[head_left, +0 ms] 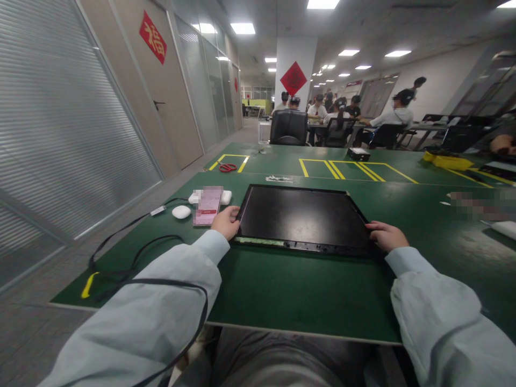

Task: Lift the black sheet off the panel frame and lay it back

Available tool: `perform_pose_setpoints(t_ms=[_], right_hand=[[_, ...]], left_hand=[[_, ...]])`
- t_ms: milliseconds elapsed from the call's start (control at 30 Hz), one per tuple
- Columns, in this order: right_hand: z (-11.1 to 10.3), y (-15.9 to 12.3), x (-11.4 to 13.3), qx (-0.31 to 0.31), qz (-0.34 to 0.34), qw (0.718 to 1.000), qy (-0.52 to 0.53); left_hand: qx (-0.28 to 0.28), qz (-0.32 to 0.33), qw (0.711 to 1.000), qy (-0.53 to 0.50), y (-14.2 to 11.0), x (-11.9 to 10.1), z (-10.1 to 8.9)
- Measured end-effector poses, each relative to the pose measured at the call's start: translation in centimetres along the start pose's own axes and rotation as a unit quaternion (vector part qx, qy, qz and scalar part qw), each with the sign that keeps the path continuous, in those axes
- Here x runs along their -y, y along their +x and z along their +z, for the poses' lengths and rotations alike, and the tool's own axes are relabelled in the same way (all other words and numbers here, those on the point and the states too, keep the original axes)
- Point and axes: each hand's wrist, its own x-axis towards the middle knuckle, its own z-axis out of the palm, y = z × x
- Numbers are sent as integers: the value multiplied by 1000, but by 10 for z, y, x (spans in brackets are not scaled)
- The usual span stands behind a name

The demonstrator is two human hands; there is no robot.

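A black flat screen panel (302,215) lies flat on the green table (290,290) in front of me. My left hand (226,221) grips its near left corner, fingers curled round the edge. My right hand (385,235) holds the near right corner, with the fingers bent over the panel's rim. Along the near edge runs a thin green circuit strip (260,242). Both of my arms wear pale blue sleeves.
Left of the panel lie a pink phone (207,205), a white earbud case (181,212) and a black cable (121,252). Red scissors (228,167) rest farther back. A black chair (288,128) stands behind the table. Several people sit at far tables.
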Motion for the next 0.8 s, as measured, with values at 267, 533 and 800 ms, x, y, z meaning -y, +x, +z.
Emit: perform_pose_setpoints(t_ms=[267, 533, 800], right_hand=[[-4, 1, 0, 9, -16, 1000, -20], [-4, 7, -4, 22, -16, 999, -38], [-2, 5, -3, 13, -13, 1000, -22]], left_hand=[[8, 9, 1000, 17, 0, 0, 0], [4, 10, 1000, 26, 0, 2, 2], [4, 13, 999, 38, 1, 2, 2]])
